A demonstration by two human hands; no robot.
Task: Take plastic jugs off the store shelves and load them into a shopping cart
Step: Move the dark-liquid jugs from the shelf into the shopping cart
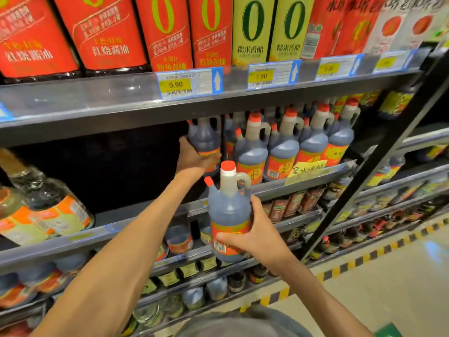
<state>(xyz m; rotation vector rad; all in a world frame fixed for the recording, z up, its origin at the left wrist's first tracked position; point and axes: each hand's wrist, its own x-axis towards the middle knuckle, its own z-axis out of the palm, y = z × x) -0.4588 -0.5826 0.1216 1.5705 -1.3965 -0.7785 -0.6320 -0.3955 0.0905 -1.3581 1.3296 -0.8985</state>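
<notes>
My right hand (255, 235) grips a dark plastic jug (229, 212) with a red cap, handle and orange label, held upright in front of the shelves. My left hand (194, 158) reaches to the middle shelf and grips the lower body of another jug (205, 137) at the left end of the row. Several more jugs (286, 144) of the same kind stand to its right on that shelf (313, 176). No shopping cart is in view.
Red and yellow cartons (167, 30) fill the top shelf above price tags (189, 82). Large glass bottles (46, 205) lie at the left. Lower shelves hold small jars and bottles. A black upright post (379, 156) and a yellow-black floor stripe (364, 259) are at the right.
</notes>
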